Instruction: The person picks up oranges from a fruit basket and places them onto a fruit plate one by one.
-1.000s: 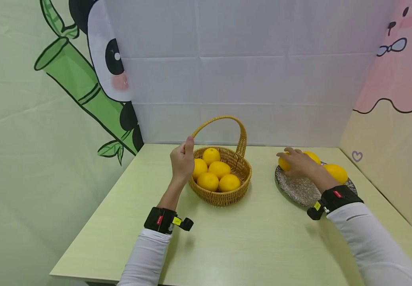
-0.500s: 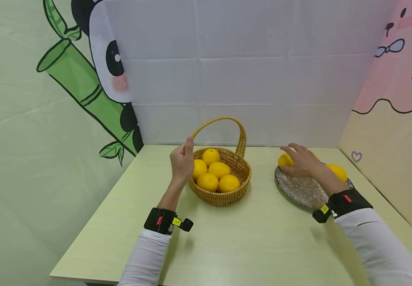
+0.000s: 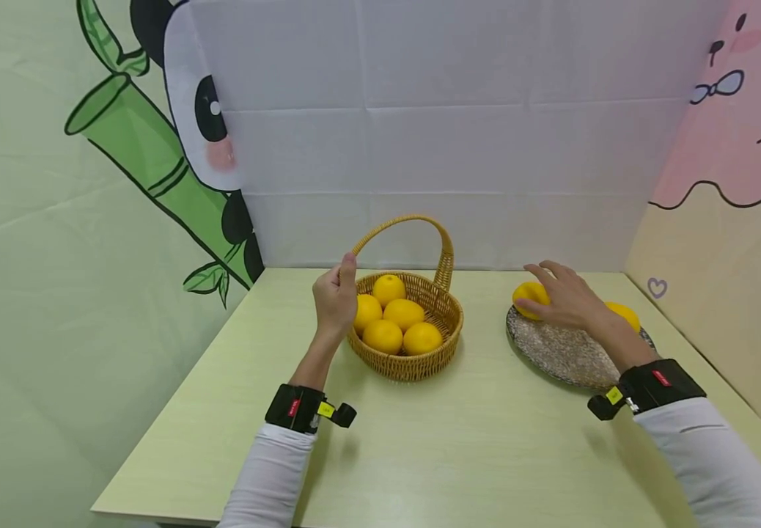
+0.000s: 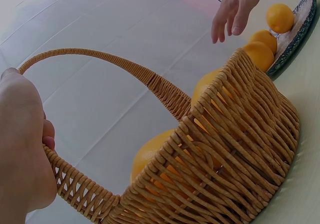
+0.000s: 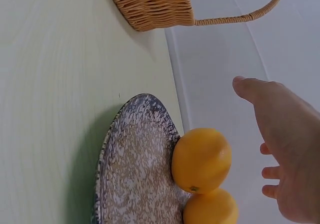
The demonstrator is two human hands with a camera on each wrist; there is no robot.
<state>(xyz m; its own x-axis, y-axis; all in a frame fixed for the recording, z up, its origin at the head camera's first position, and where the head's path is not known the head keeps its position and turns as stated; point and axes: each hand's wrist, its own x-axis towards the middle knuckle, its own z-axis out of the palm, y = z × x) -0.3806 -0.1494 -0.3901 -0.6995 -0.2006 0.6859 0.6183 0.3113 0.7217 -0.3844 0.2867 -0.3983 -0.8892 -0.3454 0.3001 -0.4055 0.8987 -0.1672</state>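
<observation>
Left hand (image 3: 336, 302), 1: gripping the handle (image 3: 446, 257) of the basket (image 3: 407, 368) at its left side, fingers curling round the cane, thumb pointing up.

Right hand (image 3: 568, 297), 1: hovering above the plate (image 3: 555, 352), fingers spreading wide, thumb standing apart, holding nothing that I am seeing. In the right wrist view a gap is showing between it and the nearest orange (image 5: 201, 160).

Oranges, 8 by my count: 5 lying in the basket, 3 sitting along the far side of the plate. From the head view the right hand is hiding 1 of the 3.

Basket, 1: resting upright on the table (image 3: 460, 455), left of the plate and standing well apart from it.

Handling, oranges, as I am judging from my end: firm, fairly weighty, smooth-skinned, a little slippery, inclining to roll. I am favouring a hold round the widest part, thumb opposing the fingers, squeezing lightly to spare the rind.

Handling, basket: probably light in itself, the fruit adding weight; stiff, flexing slightly. For carrying I am favouring the middle of the arch; the side hold is suiting steadying better.

Handling, plate: looking hard, possibly prone to chipping.
</observation>
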